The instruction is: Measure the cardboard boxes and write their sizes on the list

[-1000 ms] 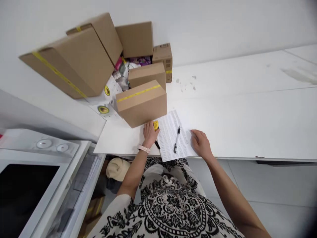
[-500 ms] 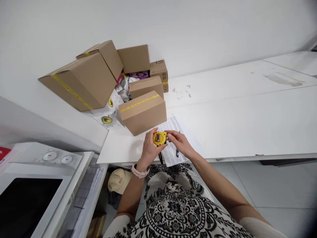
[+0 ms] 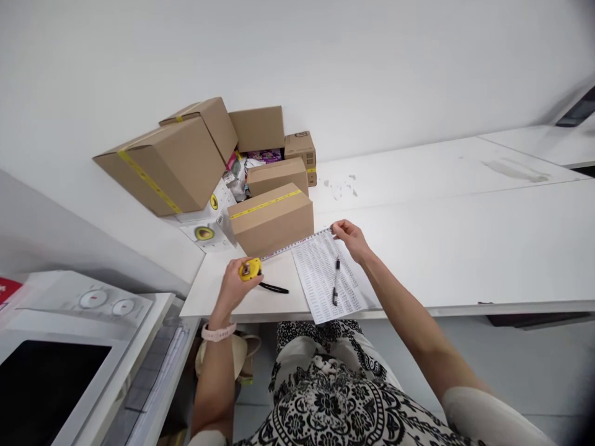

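Observation:
My left hand grips a yellow tape measure case just above the near left part of the white table. Its tape is drawn out to the right, running along the front of a brown cardboard box sealed with yellow tape. My right hand pinches the tape's end over the far corner of a printed sheet. A black pen lies on that sheet. The case's black strap trails on the table.
Several more cardboard boxes are piled against the wall behind, with white avocado-print boxes under them. A white machine with a dark screen stands at the lower left. A tan cap lies under the table.
My left hand picked the tape measure up from the table, both hands met on it, then they drew apart and the tape was pulled out along the box.

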`<state>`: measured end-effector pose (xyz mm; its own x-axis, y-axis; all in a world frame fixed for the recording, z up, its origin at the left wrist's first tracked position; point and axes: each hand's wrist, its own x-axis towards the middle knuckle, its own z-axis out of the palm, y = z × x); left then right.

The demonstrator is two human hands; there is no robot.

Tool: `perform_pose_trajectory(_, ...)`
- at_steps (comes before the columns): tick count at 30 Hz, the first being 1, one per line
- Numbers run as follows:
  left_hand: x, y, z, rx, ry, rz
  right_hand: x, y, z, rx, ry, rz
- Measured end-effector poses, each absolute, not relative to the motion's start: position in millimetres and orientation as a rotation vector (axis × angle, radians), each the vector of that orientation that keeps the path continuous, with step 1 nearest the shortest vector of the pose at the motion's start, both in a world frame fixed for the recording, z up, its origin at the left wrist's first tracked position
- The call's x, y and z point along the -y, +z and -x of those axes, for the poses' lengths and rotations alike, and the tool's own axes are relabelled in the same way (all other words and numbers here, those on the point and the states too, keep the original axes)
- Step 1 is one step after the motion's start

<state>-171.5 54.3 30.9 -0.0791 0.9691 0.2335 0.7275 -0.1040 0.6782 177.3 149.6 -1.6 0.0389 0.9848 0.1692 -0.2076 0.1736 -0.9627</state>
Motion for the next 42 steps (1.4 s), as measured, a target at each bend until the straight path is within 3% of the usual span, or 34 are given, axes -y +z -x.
perform_pose_trajectory(6,-84.1,32.2,220.6,-2.000,0.911,-1.745,-220.9,-18.8,-163.0,1.051,1.175,1.039)
perform_pose_trajectory(14,-105.9,35.3,205.7,-1.810,1.097,-1.587,-222.5,-26.9,-122.8,1.041,1.138,0.998)
perform_pose_trajectory(19,-92.3,75.5,207.2,-1.758,1.128,-1.561,-202.5,17.8,-137.1,1.118,0.945,1.011)
perform_pose_trajectory(25,-75.6,119.2,201.5,-1.577,0.912,-1.622,-149.8,65.0,-169.0,1.170,0.755,1.216)
perform_pose_trajectory(35,-132.9,107.7,196.4,-1.505,0.672,-1.529,-172.1,35.7,-176.9,0.934,1.093,1.267)
perform_pose_trajectory(42,-152.7,113.7,211.6,-1.507,0.606,-1.517,-180.5,29.9,-176.9,0.906,1.086,1.250)
